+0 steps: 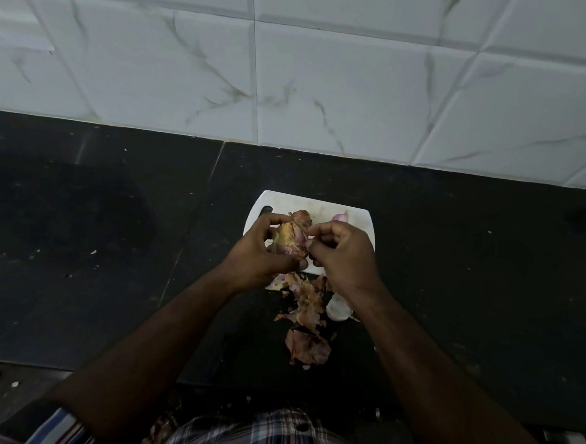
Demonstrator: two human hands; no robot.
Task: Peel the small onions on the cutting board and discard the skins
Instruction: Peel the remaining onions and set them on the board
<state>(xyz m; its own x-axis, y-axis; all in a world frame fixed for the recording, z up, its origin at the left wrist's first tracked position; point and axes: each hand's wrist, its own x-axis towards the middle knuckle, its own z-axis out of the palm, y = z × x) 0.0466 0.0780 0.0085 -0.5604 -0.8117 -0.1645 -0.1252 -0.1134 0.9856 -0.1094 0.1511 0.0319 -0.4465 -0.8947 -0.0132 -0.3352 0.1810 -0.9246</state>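
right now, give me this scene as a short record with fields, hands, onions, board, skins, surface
left hand: left hand grips a partly peeled onion above the board
right hand: right hand pinches skin at the onion's right side
board: white cutting board on the counter, mostly hidden by the hands
other onions: a pale purple one at the board's far right; a brown-skinned one behind the hands
skins: loose onion skins piled on the counter just in front of the board
surface: dark counter against a white tiled wall
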